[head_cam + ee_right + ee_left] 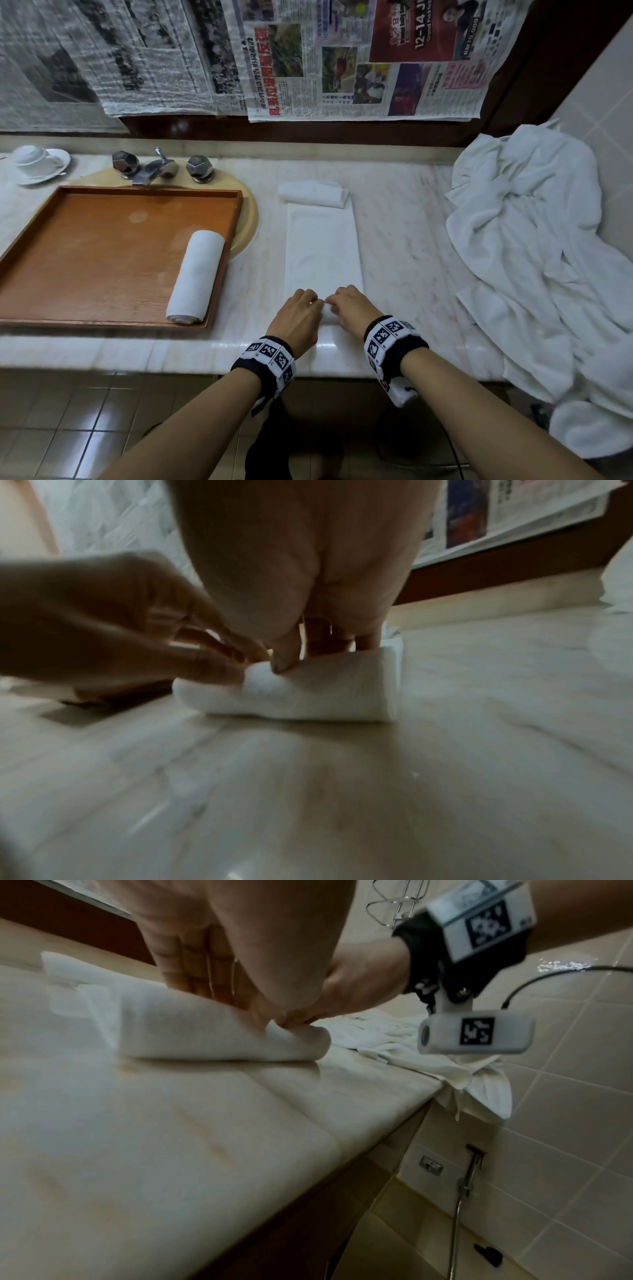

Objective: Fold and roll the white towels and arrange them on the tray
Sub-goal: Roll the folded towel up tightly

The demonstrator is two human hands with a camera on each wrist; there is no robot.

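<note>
Now starting the roll at the towel's [322,250] near end.
Left hand [299,317] and right hand [352,308] pinch the curled edge on the surface [411,240], fingers bent to keep it tight; tray [102,253] holds one roll [195,275].

Head view looks steeply down from above the worktop [404,240], well back, taking in the whole folded towel [322,253]. The left wrist view sits low, just beside that towel [205,1031], skimming the worktop [171,1150] toward the tiled wall. The right wrist view (also very close) faces the towel's [308,693] rolled end from worktop height. All three share that roll.
</note>
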